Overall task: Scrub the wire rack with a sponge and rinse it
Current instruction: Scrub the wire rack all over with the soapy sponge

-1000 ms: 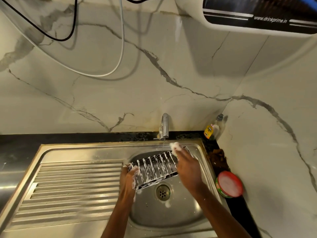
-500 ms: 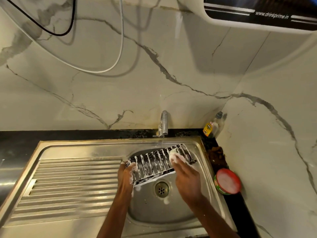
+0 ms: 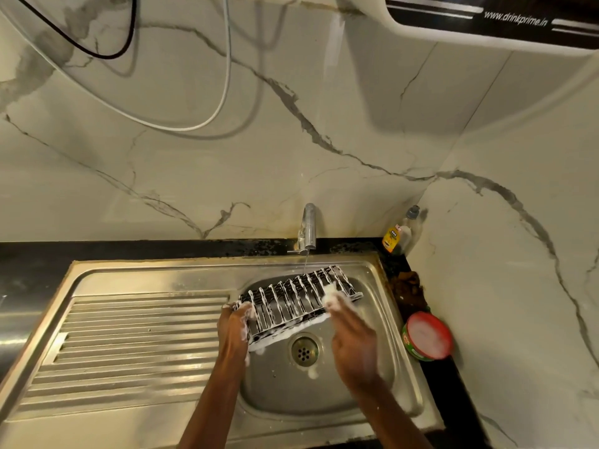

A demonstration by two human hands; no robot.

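Gripped at its left end by the left hand (image 3: 234, 325), the foamy wire rack (image 3: 293, 301) is held tilted over the sink (image 3: 327, 396), its far right corner under a thin stream from the tap (image 3: 308, 226). Left of the basin the ribbed draining board (image 3: 129, 345) lies bare. A sponge (image 3: 330, 291) is pinched by the right hand (image 3: 355, 338) against the rack's right part. Beyond the sink's right rim, a soap tub (image 3: 427, 335) sits on the dark worktop (image 3: 453, 393), near the wall.

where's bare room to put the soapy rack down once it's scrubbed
The ribbed drainboard left of the left hand is bare. The basin floor near the drain is open under the wire rack. The right counter strip is crowded: a red-lidded tub, brown cloth and soap bottle.
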